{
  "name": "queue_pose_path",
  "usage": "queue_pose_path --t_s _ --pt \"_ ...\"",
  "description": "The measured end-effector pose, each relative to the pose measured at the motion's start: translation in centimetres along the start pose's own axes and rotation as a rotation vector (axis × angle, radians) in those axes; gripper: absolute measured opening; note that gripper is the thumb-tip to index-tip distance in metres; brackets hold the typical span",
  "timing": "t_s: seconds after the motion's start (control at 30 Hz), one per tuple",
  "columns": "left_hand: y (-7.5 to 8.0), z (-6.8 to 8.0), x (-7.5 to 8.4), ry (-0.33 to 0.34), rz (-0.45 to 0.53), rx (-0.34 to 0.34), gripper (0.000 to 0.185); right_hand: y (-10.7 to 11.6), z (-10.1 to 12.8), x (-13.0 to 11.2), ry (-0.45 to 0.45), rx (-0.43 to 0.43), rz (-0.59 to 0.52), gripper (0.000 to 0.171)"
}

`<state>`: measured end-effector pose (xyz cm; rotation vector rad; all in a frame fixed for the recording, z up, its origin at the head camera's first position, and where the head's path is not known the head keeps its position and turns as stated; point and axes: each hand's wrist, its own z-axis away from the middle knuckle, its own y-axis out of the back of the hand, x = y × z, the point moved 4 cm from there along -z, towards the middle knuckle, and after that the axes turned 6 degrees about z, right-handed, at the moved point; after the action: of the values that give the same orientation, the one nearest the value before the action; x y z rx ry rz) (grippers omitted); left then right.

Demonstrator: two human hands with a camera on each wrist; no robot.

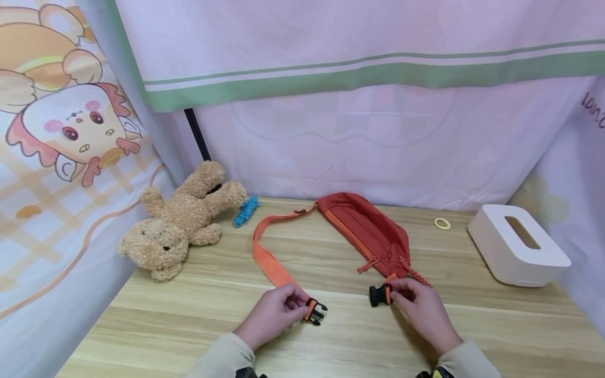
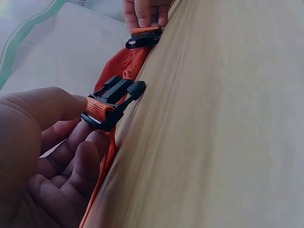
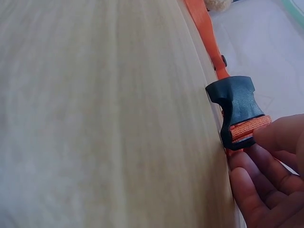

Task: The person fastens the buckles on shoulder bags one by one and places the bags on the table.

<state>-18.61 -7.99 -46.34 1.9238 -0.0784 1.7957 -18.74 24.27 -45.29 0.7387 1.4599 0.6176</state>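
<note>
A red waist bag (image 1: 366, 228) lies on the wooden table, its orange strap (image 1: 267, 257) curving round to the left. My left hand (image 1: 276, 313) pinches the strap end at the black pronged buckle half (image 1: 315, 311); in the left wrist view the prongs of this buckle half (image 2: 116, 95) point away from the fingers. Across a gap, my right hand (image 1: 420, 310) pinches the black socket buckle half (image 1: 379, 295) by its orange webbing. The right wrist view shows the thumb on the webbing of that socket half (image 3: 237, 102). The two halves are apart, facing each other.
A brown teddy bear (image 1: 177, 220) lies at the left, beside a bundle of blue cord (image 1: 246, 211). At the right are a pale yellow ring (image 1: 441, 224) and a white tissue box (image 1: 520, 247). Curtains (image 1: 354, 142) hang behind the table (image 1: 189, 325).
</note>
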Motion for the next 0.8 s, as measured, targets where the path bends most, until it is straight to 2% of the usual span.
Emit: queue_pose_path --t_s 0.33,0.8 --pt "-0.26 -0.18 -0.14 0.043 0.009 0.017 0.011 -0.19 -0.18 0.36 -0.032 -0.014 -0.034 0.015" --pt "-0.28 -0.35 -0.15 0.023 -0.025 0.020 0.007 -0.36 -0.10 0.91 -0.031 -0.019 -0.048 0.013"
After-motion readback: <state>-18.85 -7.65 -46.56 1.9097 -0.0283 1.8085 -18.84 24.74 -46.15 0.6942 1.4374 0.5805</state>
